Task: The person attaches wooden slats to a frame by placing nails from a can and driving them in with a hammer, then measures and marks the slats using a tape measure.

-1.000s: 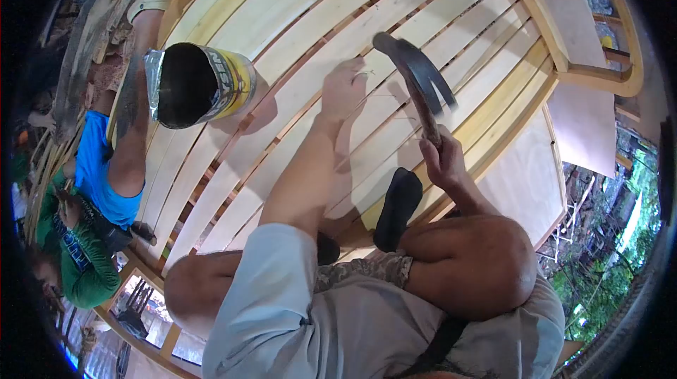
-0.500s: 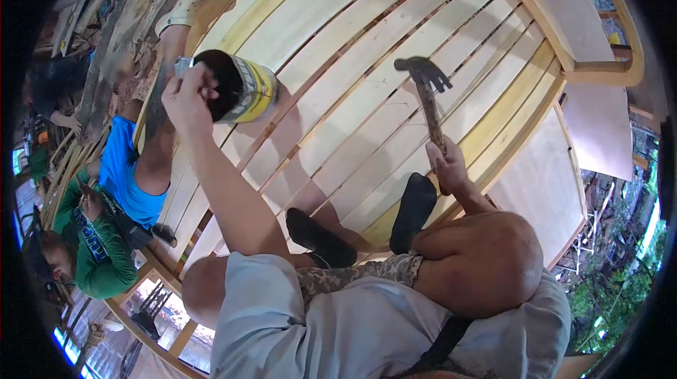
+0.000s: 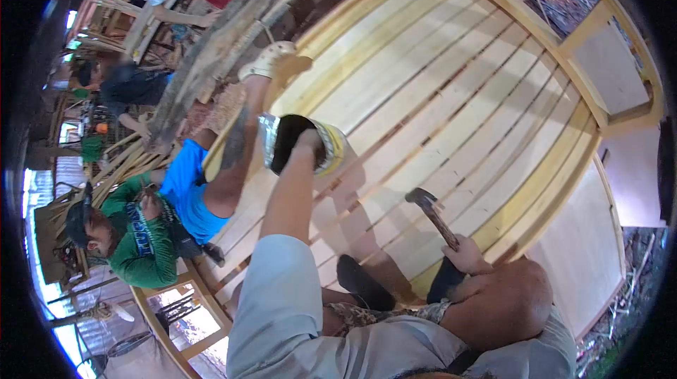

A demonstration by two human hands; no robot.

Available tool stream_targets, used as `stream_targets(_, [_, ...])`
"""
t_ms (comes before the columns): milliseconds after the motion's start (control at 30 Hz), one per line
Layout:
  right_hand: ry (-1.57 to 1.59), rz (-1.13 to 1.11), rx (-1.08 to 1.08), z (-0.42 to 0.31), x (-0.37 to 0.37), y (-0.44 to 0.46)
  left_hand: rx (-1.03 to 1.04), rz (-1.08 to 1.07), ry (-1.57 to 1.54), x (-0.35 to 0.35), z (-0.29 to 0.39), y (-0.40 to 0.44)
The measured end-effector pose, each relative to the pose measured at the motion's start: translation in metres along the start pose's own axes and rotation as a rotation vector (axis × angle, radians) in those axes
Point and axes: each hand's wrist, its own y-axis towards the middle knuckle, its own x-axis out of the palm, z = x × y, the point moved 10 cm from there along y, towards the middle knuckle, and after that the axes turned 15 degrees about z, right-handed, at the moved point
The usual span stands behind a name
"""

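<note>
My left hand (image 3: 308, 141) reaches into the mouth of a tin can (image 3: 334, 150) with a yellow label and a bent-back silvery lid. The fingers are hidden inside it, and its contents are too dark to make out. The can rests on a slatted wooden surface (image 3: 395, 132). My right hand (image 3: 469, 255) is closed around the lower handle of a claw hammer (image 3: 440, 222), its dark head held over the slats, pointing away from me. Small thin nails or marks show on the slats beyond the hammer.
A person in a green top and blue shorts (image 3: 190, 181) sits at the left, one leg stretched along the slats' edge. Other people (image 3: 134, 86) are farther back among timber. A raised wooden frame (image 3: 592, 97) borders the far right. My dark-socked feet (image 3: 363, 284) rest on the slats.
My left hand has gone from the can's rim to inside its mouth. The view has shifted, so the can and slats appear farther right. The hammer stays in my right hand, now lower in view.
</note>
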Motion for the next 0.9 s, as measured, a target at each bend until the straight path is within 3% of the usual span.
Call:
stream_targets(33, [0.014,0.003,-0.025,-0.004,-0.002,0.001,-0.092,-0.023,0.102,0.003,-0.001,-0.004])
stream_targets(67, [0.051,-0.004,-0.002,-0.004,-0.005,0.000,-0.517,-0.016,-0.775,-0.012,-0.031,-0.030])
stream_targets(100, [0.085,-0.008,0.024,-0.003,-0.006,0.002,-0.784,-0.018,-1.291,-0.002,-0.026,-0.035])
stream_targets(133, [0.130,-0.021,0.050,0.002,-0.004,0.003,-1.093,0.051,-1.780,0.008,-0.021,-0.040])
stream_targets(167, [0.132,-0.019,0.043,0.001,-0.003,0.005,-1.247,0.091,-1.903,0.035,0.005,-0.020])
stream_targets(200, [0.136,-0.030,0.059,0.003,-0.002,0.004,-1.249,0.093,-1.900,0.026,-0.004,-0.030])
stream_targets(267, [0.140,-0.042,0.074,0.009,0.001,0.005,-1.613,-0.023,-2.075,0.014,-0.019,-0.077])
stream_targets(400, [0.213,-0.069,0.104,0.018,0.010,0.005,-1.602,0.004,-2.046,0.007,-0.025,-0.090])
stream_targets(500, [0.291,-0.100,0.131,0.004,0.000,0.004,-1.691,0.239,-1.795,0.022,-0.055,-0.110])
stream_targets(633, [0.331,-0.103,0.154,0.007,0.003,0.001,-1.670,0.497,-1.707,-0.016,-0.109,-0.178])
stream_targets(700, [0.350,-0.124,0.180,-0.001,0.000,-0.001,-1.814,0.663,-1.679,-0.015,-0.112,-0.207])
stream_targets(733, [0.371,-0.137,0.210,-0.003,-0.002,-0.004,-1.953,0.608,-1.721,-0.028,-0.118,-0.233])
stream_targets(800, [0.369,-0.181,0.264,-0.008,-0.006,-0.006,-2.163,0.833,-1.612,-0.031,-0.127,-0.255])
stream_targets(833, [0.376,-0.226,0.288,-0.005,-0.007,-0.009,-2.213,1.232,-1.740,-0.047,-0.136,-0.258])
stream_targets(867, [0.368,-0.221,0.322,0.010,-0.001,-0.008,-2.213,1.340,-1.801,-0.057,-0.144,-0.253])
stream_targets(900, [0.256,-0.122,0.126,0.013,0.002,0.004,-2.150,1.428,-1.912,-0.079,-0.156,-0.245])
